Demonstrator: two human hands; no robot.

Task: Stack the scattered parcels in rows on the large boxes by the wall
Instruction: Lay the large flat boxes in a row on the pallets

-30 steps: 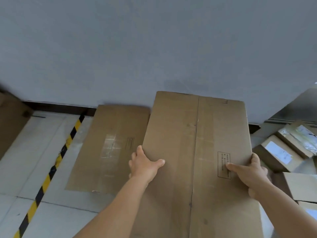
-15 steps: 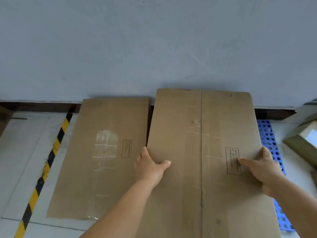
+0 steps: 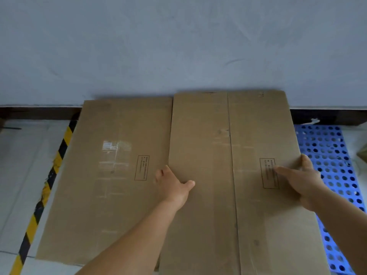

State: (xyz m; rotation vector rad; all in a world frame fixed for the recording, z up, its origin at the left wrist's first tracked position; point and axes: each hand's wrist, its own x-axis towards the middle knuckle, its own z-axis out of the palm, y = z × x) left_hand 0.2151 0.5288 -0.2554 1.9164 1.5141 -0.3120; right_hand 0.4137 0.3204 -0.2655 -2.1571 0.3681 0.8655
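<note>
Single head view looks steeply down, close over cardboard boxes (image 3: 228,175) against the wall (image 3: 178,46).

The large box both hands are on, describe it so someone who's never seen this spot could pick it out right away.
Against the grey wall two big brown cardboard boxes lie side by side. The one meant is the right-hand box, over the blue perforated pallet, gripped by the left hand and right hand. Unlike the left-hand box, it sits higher and has a lengthwise seam.

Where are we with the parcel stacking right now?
Base only. One large box lies flat by the wall. The left hand and right hand grip the second box's side edges, setting it alongside over the blue pallet. No parcels sit on either box; all stacking remains.
</note>
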